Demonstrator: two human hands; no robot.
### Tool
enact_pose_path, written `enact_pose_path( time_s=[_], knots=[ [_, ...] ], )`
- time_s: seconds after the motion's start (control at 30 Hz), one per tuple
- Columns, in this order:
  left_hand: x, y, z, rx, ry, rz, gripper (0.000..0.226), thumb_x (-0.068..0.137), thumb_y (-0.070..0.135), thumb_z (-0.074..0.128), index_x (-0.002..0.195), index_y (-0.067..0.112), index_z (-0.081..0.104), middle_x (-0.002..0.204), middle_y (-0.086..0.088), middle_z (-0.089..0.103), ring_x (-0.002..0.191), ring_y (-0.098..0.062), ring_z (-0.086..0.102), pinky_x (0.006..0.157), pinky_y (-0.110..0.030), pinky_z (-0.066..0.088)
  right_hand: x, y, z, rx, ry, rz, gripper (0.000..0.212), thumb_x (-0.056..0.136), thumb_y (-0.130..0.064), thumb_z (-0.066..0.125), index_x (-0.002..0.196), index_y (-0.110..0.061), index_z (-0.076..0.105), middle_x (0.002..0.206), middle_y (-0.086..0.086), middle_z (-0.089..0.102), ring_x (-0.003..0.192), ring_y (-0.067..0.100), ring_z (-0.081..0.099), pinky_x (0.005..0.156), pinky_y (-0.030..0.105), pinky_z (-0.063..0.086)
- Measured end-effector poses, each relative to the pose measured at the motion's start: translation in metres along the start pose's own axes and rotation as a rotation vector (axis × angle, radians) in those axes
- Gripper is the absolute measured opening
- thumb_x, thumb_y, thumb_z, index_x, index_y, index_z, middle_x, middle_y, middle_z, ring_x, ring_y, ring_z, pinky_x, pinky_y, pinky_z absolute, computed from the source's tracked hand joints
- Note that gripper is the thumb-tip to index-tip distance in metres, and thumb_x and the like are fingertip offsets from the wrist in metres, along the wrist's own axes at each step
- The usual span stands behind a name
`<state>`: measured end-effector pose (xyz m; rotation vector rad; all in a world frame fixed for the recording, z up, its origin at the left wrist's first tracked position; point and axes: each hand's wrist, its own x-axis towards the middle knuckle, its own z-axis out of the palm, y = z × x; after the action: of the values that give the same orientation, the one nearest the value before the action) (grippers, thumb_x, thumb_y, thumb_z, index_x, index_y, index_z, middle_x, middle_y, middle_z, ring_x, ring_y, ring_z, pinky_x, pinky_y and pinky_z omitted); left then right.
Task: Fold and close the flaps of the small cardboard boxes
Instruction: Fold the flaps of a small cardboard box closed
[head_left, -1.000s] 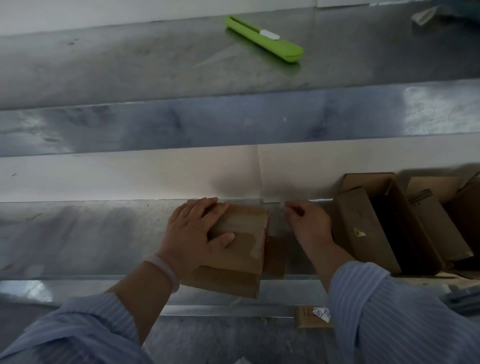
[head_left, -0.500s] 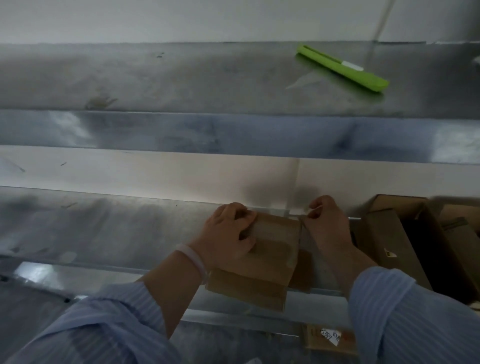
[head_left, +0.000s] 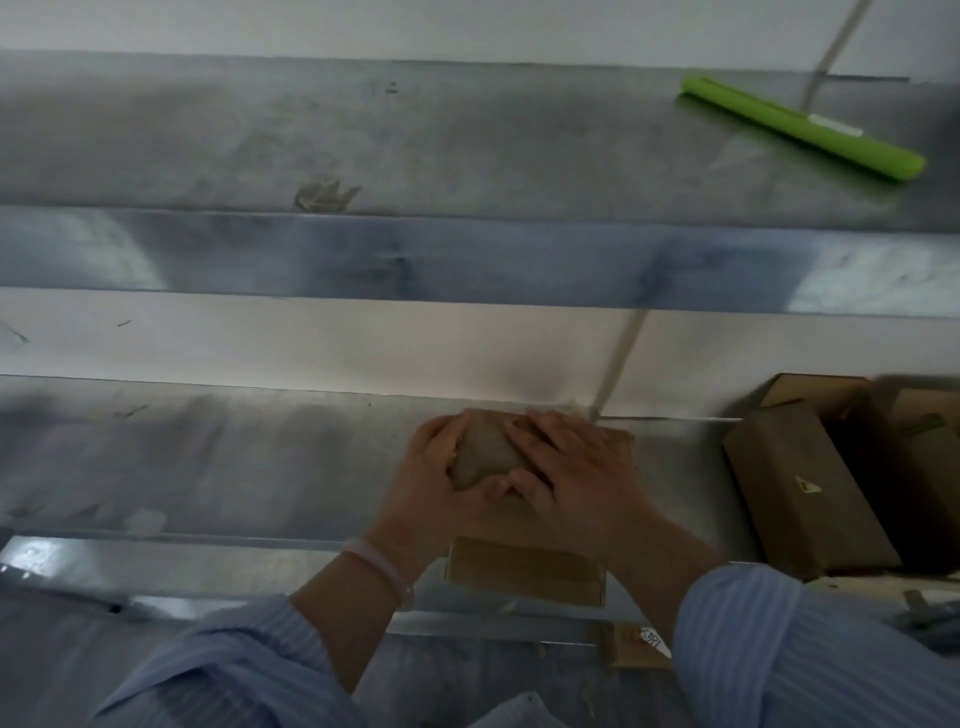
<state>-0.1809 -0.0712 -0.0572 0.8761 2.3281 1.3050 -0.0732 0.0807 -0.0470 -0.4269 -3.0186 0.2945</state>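
Head view: two hands on one small box, left hand gripping it, right hand pressing, fingers seemingly flat (blurred).

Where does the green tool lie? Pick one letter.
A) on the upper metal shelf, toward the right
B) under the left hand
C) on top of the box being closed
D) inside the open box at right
A: the green tool lies on the upper metal shelf, well apart from the small cardboard box that the left hand and right hand are on.
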Motion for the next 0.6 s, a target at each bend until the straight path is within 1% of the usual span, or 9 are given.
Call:
enact_pose_path(
  time_s=[0.1,0.17,0.2,0.27,0.33,0.37,0.47,0.53,0.6],
  knots=[
    [-0.016,-0.004,-0.006,-0.277,-0.030,-0.066,0.035,0.082,0.018,0.072,0.115,0.025,0.060,0.097,0.013,0.069,0.086,0.003,0.065,0.069,-0.014,0.052,0.002,0.004,0.003,-0.055,-0.021,0.005,0.061,0.094,-0.062,0.019,0.143,-0.033,0.042,0.147,-0.001,0.044,0.133,0.025,0.043,0.111,0.044,0.029],
    [-0.025,-0.009,-0.010,-0.301,-0.034,-0.079,0.017,0.084,0.020,0.070,0.095,0.032,0.071,0.085,0.013,0.074,0.080,-0.004,0.069,0.068,-0.022,0.055,0.002,0.003,0.003,-0.081,0.009,0.002,0.057,0.094,-0.059,0.025,0.141,-0.033,0.044,0.145,-0.001,0.047,0.130,0.025,0.046,0.109,0.043,0.032],
    [-0.029,-0.011,-0.012,-0.301,-0.011,-0.098,0.018,0.084,0.020,0.071,0.087,0.038,0.072,0.082,0.015,0.073,0.079,-0.006,0.070,0.070,-0.025,0.056,0.002,0.002,0.003,-0.090,0.017,0.001,0.056,0.094,-0.058,0.026,0.140,-0.032,0.047,0.142,-0.001,0.050,0.128,0.025,0.049,0.108,0.043,0.034],
    [-0.035,-0.014,-0.014,-0.214,0.061,-0.108,0.032,0.085,0.016,0.069,0.077,0.047,0.067,0.074,0.026,0.070,0.073,0.003,0.067,0.071,-0.019,0.054,0.001,0.001,0.004,-0.096,0.037,-0.008,0.055,0.095,-0.056,0.027,0.137,-0.030,0.051,0.140,0.000,0.053,0.125,0.025,0.052,0.106,0.043,0.036],
    [-0.037,-0.014,-0.013,-0.142,0.107,-0.104,0.035,0.084,0.015,0.069,0.075,0.049,0.063,0.067,0.033,0.065,0.070,0.009,0.064,0.067,-0.012,0.051,0.000,0.001,0.003,-0.086,0.037,-0.017,0.058,0.096,-0.058,0.020,0.137,-0.030,0.051,0.141,0.000,0.052,0.127,0.025,0.051,0.107,0.044,0.036],
    [-0.037,-0.014,-0.013,-0.134,0.121,-0.109,0.033,0.084,0.016,0.070,0.074,0.048,0.064,0.067,0.032,0.065,0.070,0.008,0.064,0.067,-0.012,0.051,0.001,0.002,0.002,-0.087,0.037,-0.019,0.060,0.097,-0.060,0.017,0.138,-0.030,0.050,0.141,-0.001,0.052,0.127,0.024,0.051,0.107,0.044,0.035],
    [-0.034,-0.020,-0.014,-0.107,0.132,-0.126,0.016,0.082,0.021,0.072,0.078,0.036,0.070,0.072,0.018,0.070,0.072,-0.002,0.067,0.070,-0.022,0.054,0.001,0.001,0.002,-0.098,0.053,-0.018,0.057,0.095,-0.059,0.025,0.137,-0.031,0.052,0.140,-0.001,0.053,0.126,0.024,0.052,0.106,0.043,0.036],
    [-0.031,-0.023,-0.016,0.020,0.110,-0.049,0.005,0.083,0.024,0.071,0.083,0.028,0.073,0.074,0.015,0.069,0.069,0.001,0.064,0.065,-0.015,0.051,0.001,0.001,0.002,-0.096,0.060,-0.015,0.055,0.094,-0.057,0.029,0.136,-0.031,0.053,0.140,-0.001,0.053,0.126,0.024,0.052,0.106,0.042,0.036],
    [-0.028,-0.024,-0.020,0.144,0.093,0.032,0.003,0.083,0.025,0.071,0.081,0.023,0.072,0.071,0.014,0.065,0.065,0.001,0.059,0.059,-0.007,0.041,0.000,0.001,0.002,-0.091,0.058,-0.015,0.056,0.094,-0.057,0.028,0.137,-0.031,0.052,0.141,-0.001,0.052,0.127,0.024,0.050,0.107,0.043,0.036]
  ],
)
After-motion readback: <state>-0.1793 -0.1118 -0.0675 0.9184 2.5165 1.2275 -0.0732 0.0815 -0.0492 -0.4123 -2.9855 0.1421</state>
